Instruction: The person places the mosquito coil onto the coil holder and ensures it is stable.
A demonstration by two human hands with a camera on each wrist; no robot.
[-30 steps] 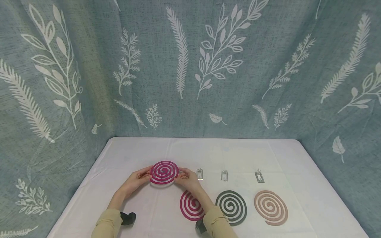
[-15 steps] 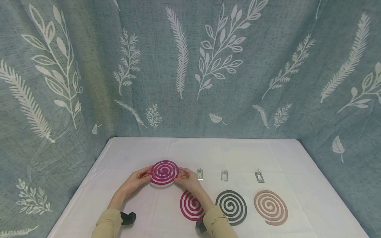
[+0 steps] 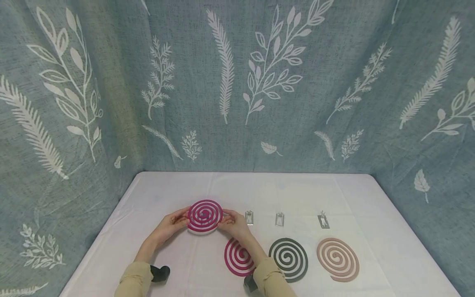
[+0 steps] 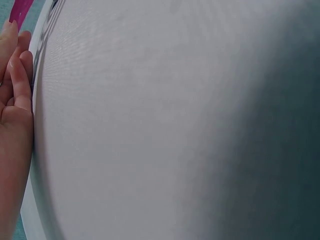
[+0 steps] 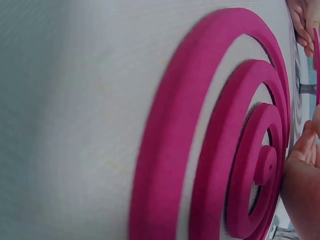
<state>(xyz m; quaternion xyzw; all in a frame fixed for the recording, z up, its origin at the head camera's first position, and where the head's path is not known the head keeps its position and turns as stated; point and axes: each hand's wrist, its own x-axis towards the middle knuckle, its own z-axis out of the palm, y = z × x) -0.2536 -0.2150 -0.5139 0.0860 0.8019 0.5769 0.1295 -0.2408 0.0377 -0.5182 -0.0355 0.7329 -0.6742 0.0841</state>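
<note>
Both hands hold a magenta mosquito coil (image 3: 204,214) by its opposite sides, raised over the left part of the table. My left hand (image 3: 168,227) pinches its left rim between thumb and fingers; in the left wrist view only a sliver of the coil (image 4: 21,11) shows. On the other side, my right hand (image 3: 235,225) grips the right rim the same way. In the right wrist view a metal piece (image 5: 306,89) shows beside the held coil's edge. A second magenta coil (image 3: 231,264) lies flat under the right forearm, which hides part of it.
A dark green coil (image 3: 287,258) and a tan coil (image 3: 336,256) lie flat to the right. Behind the coils stand three small metal coil stands, the nearest stand (image 3: 249,224) close beside my right hand. A leaf-patterned curtain (image 3: 237,144) surrounds the white table (image 3: 297,185).
The held coil has tilted slightly, its near edge sinking a little and its far edge rising a little in the head view. Both hands keep nearly the same place.
</note>
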